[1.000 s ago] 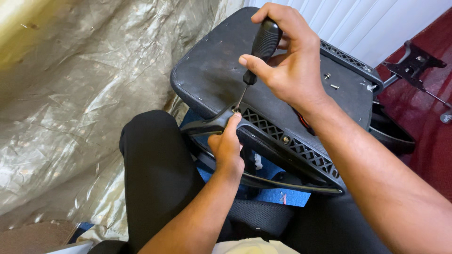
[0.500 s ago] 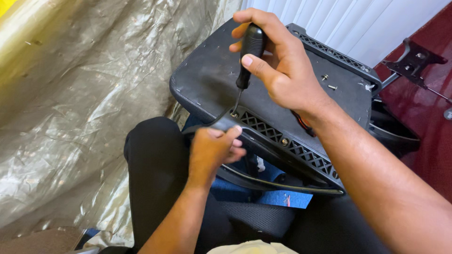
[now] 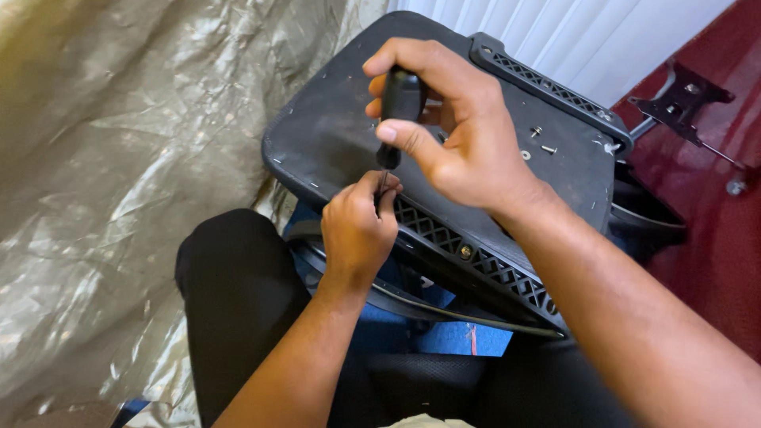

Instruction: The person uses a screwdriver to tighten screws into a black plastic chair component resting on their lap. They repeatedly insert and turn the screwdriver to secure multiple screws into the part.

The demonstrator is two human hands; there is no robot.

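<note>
Two hands engaged: right hand (image 3: 468, 143) clamped on black-handled screwdriver (image 3: 400, 107); left hand (image 3: 357, 230) pinching shaft at black plastic chair base (image 3: 333, 143). Advise: keep tool vertical, press firmly.

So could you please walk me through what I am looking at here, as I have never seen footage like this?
The picture comes from a camera worn on a person's head, looking down at their own two bare hands. The right hand grips the black handle of a screwdriver, held upright with its thin shaft pointing down. The left hand pinches around the tip where it meets a black lattice bracket along the edge of an upturned black chair seat. A few loose screws lie on the seat. Crinkled plastic sheeting covers the left side, and a black metal plate lies on the red floor.
</note>
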